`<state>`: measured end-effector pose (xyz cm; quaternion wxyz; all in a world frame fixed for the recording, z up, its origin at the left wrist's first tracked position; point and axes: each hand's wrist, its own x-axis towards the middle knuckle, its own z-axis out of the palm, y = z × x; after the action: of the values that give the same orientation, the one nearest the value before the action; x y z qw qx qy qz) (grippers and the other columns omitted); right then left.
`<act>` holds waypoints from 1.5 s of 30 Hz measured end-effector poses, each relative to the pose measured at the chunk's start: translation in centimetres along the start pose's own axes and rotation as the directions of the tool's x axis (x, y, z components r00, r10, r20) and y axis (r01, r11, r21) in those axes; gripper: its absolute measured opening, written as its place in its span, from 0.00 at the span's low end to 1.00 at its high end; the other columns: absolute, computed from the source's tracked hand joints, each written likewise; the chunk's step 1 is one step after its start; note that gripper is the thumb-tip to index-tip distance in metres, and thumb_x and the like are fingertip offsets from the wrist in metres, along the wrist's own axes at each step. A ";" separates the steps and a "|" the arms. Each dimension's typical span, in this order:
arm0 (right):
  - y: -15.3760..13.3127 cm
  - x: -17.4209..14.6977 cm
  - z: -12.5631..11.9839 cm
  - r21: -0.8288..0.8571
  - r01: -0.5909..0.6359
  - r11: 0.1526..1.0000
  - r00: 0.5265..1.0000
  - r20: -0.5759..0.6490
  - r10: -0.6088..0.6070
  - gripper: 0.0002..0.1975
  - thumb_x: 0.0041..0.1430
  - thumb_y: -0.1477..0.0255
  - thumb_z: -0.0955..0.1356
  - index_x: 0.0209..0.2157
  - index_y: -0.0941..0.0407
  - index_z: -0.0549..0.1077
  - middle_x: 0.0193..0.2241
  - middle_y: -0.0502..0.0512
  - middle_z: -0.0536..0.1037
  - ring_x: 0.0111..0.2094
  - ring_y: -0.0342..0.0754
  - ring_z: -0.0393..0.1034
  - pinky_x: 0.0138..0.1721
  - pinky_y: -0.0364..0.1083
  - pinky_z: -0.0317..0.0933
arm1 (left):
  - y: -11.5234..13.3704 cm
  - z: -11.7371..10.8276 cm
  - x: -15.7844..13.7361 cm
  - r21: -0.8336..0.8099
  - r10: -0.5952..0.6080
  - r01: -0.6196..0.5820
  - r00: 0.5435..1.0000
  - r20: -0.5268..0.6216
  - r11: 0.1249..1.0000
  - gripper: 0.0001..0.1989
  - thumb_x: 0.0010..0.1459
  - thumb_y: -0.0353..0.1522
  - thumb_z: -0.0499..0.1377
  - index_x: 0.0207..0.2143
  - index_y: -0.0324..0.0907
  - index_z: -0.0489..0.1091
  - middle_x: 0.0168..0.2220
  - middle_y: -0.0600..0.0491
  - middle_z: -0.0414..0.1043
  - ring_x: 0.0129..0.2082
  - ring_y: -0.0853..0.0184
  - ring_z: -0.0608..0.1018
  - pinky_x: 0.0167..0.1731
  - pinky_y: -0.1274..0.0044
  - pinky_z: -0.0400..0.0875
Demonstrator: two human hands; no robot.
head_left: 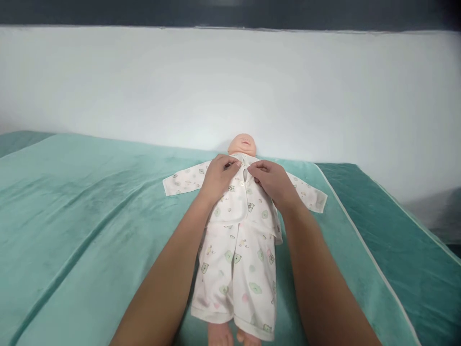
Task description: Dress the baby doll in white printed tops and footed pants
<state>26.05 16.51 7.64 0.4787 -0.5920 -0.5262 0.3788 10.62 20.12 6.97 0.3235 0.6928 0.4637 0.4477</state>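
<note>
A baby doll (244, 143) lies on its back, head away from me, in a white patterned shirt (230, 207) and matching trousers (248, 278). Both of my hands are at the shirt's front opening, just below the neck. My left hand (220, 175) pinches the shirt's edge on the left side of the opening. Opposite it, my right hand (271, 179) pinches the other edge, fingers closed. A small button (242, 183) shows on the shirt front below my fingertips. The sleeves stretch out to both sides, and the doll's bare feet (220, 335) stick out of the trouser legs.
A light green cloth (90, 206) with creases covers the surface under the doll. Darker green fabric (389, 216) lies beyond its pale edge on the right. Behind the doll's head rises a white wall (230, 86) with a dark band along the top.
</note>
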 end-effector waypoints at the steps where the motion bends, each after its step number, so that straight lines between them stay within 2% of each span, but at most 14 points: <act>1: 0.1 0.1 -0.2 0.075 -0.026 0.997 0.999 0.030 0.024 0.09 0.50 0.65 0.70 0.30 0.56 0.74 0.21 0.46 0.68 0.24 0.42 0.60 0.27 0.43 0.53 | 0.1 0.0 0.1 -0.004 -0.014 0.014 1.000 0.006 1.000 0.08 0.59 0.35 0.57 0.32 0.42 0.74 0.38 0.52 0.70 0.40 0.66 0.73 0.45 0.74 0.66; 4: 0.4 0.3 -0.3 0.223 -0.065 0.973 0.997 0.051 0.055 0.07 0.48 0.68 0.71 0.30 0.57 0.74 0.19 0.45 0.65 0.21 0.39 0.56 0.23 0.42 0.49 | 0.3 -0.2 0.2 -0.004 -0.035 0.035 0.999 0.033 0.999 0.06 0.57 0.34 0.59 0.32 0.42 0.74 0.40 0.52 0.70 0.39 0.67 0.73 0.44 0.74 0.66; 8: 0.5 0.3 0.1 0.306 -0.057 0.950 0.998 0.036 0.048 0.08 0.46 0.69 0.72 0.31 0.57 0.76 0.19 0.44 0.65 0.21 0.38 0.54 0.22 0.41 0.48 | 0.5 -0.3 0.1 -0.011 -0.043 0.044 0.997 0.070 0.999 0.05 0.56 0.34 0.59 0.33 0.42 0.73 0.41 0.51 0.70 0.40 0.67 0.72 0.41 0.75 0.66; 14: 0.3 0.1 0.6 0.331 -0.020 0.943 1.000 0.014 0.017 0.11 0.46 0.68 0.73 0.33 0.57 0.77 0.23 0.46 0.70 0.23 0.39 0.59 0.26 0.41 0.55 | 0.7 -0.3 0.1 -0.004 -0.054 0.054 0.996 0.073 0.999 0.06 0.57 0.35 0.59 0.30 0.41 0.69 0.41 0.51 0.70 0.38 0.67 0.72 0.34 0.77 0.65; 21: 0.7 0.2 0.5 0.316 0.007 0.949 0.999 0.035 -0.019 0.13 0.47 0.67 0.73 0.35 0.57 0.77 0.27 0.47 0.74 0.27 0.41 0.64 0.31 0.42 0.59 | 0.9 -0.5 0.1 -0.027 -0.068 0.072 0.989 0.128 0.997 0.08 0.59 0.36 0.56 0.29 0.42 0.67 0.42 0.51 0.70 0.35 0.67 0.71 0.29 0.78 0.64; 25: 0.9 0.3 0.3 0.275 0.036 0.961 0.997 0.052 -0.052 0.14 0.48 0.66 0.74 0.37 0.56 0.77 0.29 0.48 0.74 0.31 0.42 0.66 0.34 0.43 0.60 | 0.8 -0.4 0.1 -0.035 -0.071 0.076 0.991 0.116 0.997 0.08 0.59 0.36 0.56 0.29 0.42 0.67 0.41 0.50 0.70 0.34 0.68 0.71 0.28 0.78 0.64; 28: 0.9 0.3 0.3 0.229 0.053 0.972 0.995 0.072 -0.072 0.14 0.48 0.66 0.74 0.37 0.56 0.75 0.29 0.47 0.73 0.30 0.41 0.66 0.34 0.43 0.60 | 0.8 -0.2 0.1 -0.041 -0.074 0.079 0.991 0.108 0.996 0.09 0.59 0.36 0.57 0.28 0.41 0.67 0.41 0.50 0.70 0.34 0.68 0.71 0.27 0.78 0.64; 33: 0.4 0.1 0.6 0.079 0.083 0.993 0.994 0.066 -0.088 0.15 0.48 0.67 0.73 0.38 0.55 0.71 0.28 0.47 0.74 0.28 0.42 0.67 0.33 0.44 0.61 | 1.1 -0.2 0.1 -0.054 -0.096 0.103 0.988 0.119 0.993 0.10 0.58 0.35 0.57 0.25 0.40 0.67 0.44 0.50 0.70 0.33 0.69 0.70 0.27 0.78 0.63; 37: 0.1 0.0 0.9 -0.037 0.101 0.994 0.994 0.044 -0.099 0.16 0.47 0.68 0.72 0.39 0.54 0.69 0.28 0.47 0.76 0.28 0.44 0.68 0.30 0.44 0.60 | 1.3 -0.2 -0.1 -0.074 -0.093 0.105 0.985 0.145 0.992 0.15 0.59 0.40 0.57 0.24 0.40 0.69 0.45 0.50 0.69 0.33 0.70 0.70 0.27 0.78 0.62; 45: 0.0 0.0 0.9 -0.091 0.124 0.988 0.991 0.067 -0.118 0.17 0.47 0.68 0.71 0.41 0.53 0.68 0.27 0.45 0.75 0.28 0.44 0.68 0.30 0.44 0.59 | 1.4 -0.2 -0.1 -0.149 -0.167 0.186 0.977 0.133 0.971 0.10 0.54 0.35 0.60 0.24 0.39 0.69 0.46 0.51 0.69 0.33 0.71 0.71 0.27 0.79 0.62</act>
<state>25.15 16.62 7.41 0.4556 -0.5690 -0.5931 0.3418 10.90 19.54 8.19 0.4438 0.6461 0.4658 0.4106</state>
